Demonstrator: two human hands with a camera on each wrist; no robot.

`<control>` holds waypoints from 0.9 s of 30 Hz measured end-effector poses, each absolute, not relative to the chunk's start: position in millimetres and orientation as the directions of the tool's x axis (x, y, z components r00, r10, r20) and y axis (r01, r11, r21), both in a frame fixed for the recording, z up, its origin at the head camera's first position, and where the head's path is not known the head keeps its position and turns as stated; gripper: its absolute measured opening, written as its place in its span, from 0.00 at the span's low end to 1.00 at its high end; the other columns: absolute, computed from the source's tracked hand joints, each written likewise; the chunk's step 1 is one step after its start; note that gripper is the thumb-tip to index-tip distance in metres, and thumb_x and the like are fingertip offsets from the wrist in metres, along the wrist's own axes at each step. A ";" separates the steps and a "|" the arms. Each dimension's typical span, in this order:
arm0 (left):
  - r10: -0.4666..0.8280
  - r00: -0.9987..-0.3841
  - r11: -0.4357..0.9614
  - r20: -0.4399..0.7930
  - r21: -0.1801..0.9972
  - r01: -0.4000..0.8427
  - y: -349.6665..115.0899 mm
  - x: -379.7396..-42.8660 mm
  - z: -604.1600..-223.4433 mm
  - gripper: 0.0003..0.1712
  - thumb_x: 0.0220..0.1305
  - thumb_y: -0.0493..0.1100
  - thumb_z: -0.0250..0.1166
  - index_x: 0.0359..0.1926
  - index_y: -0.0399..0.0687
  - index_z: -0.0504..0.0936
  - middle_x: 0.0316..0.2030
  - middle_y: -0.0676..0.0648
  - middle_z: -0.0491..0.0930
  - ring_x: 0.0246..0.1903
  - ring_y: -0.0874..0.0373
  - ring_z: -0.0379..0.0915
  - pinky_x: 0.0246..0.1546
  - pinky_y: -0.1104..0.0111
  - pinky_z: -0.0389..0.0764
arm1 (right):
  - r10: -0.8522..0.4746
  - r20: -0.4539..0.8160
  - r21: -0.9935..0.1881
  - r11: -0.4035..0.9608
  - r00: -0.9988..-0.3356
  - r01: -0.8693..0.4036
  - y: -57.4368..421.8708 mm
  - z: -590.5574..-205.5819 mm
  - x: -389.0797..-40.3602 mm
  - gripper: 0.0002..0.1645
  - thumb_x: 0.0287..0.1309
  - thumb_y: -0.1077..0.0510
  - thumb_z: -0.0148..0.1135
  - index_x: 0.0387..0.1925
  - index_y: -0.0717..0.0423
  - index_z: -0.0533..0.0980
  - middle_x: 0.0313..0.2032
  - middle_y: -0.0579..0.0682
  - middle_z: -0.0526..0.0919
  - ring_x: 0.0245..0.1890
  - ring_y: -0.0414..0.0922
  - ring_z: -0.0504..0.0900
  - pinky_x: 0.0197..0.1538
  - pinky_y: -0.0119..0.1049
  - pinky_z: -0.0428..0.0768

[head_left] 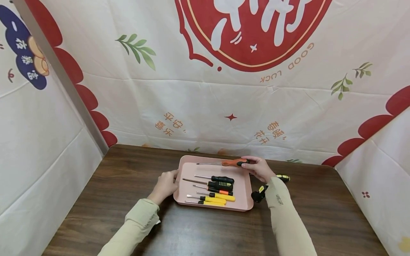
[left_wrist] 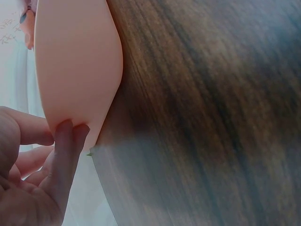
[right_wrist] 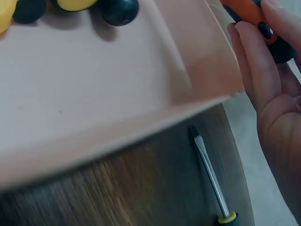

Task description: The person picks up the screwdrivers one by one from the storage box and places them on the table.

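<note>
My left hand [head_left: 166,185] pinches the left wall of a pink tray [head_left: 242,195]; in the left wrist view the fingertips press against that wall. My right hand [head_left: 261,169] holds an orange-and-black screwdriver [head_left: 229,163] by its handle end, over the tray's far side, shaft pointing left. Lower in the tray lie a black screwdriver [head_left: 222,179], a thicker black one with yellow marks [head_left: 221,186] and a slim black one with an orange-red band [head_left: 223,192]. Nearest the front edge are yellow-handled screwdrivers [head_left: 225,197]. All handles point right.
On the wooden table [head_left: 217,234], right of the tray, is a black-and-yellow tool [head_left: 259,193], partly behind my right sleeve. A black-and-yellow handle [head_left: 283,178] shows beyond the sleeve. The right wrist view shows a flat-blade screwdriver [right_wrist: 211,176] beside the tray. A printed cloth [head_left: 205,106] hangs behind.
</note>
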State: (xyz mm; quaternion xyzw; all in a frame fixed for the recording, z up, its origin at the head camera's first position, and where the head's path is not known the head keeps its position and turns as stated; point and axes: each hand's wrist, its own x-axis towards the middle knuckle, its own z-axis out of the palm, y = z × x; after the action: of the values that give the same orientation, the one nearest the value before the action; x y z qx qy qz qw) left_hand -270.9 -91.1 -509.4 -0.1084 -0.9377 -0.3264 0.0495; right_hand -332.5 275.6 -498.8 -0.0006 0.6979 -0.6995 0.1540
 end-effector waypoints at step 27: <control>0.173 -0.968 0.773 0.180 0.584 0.247 -90.2 -270.7 -509.3 0.22 0.46 0.29 0.60 0.48 0.32 0.78 0.33 0.40 0.83 0.32 0.50 0.78 0.31 0.57 0.77 | -0.310 -0.107 -0.949 -0.253 -0.945 0.190 359.1 -472.9 -303.5 0.23 0.57 0.75 0.48 0.42 0.49 0.81 0.42 0.47 0.76 0.39 0.43 0.82 0.42 0.30 0.77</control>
State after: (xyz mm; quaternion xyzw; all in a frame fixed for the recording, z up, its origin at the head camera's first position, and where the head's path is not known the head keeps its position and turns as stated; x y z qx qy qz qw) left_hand -270.7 -90.2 -509.3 -0.1116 -0.9399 -0.3175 0.0580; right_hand -303.5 359.1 -472.9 -0.0505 0.5904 -0.7899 0.1583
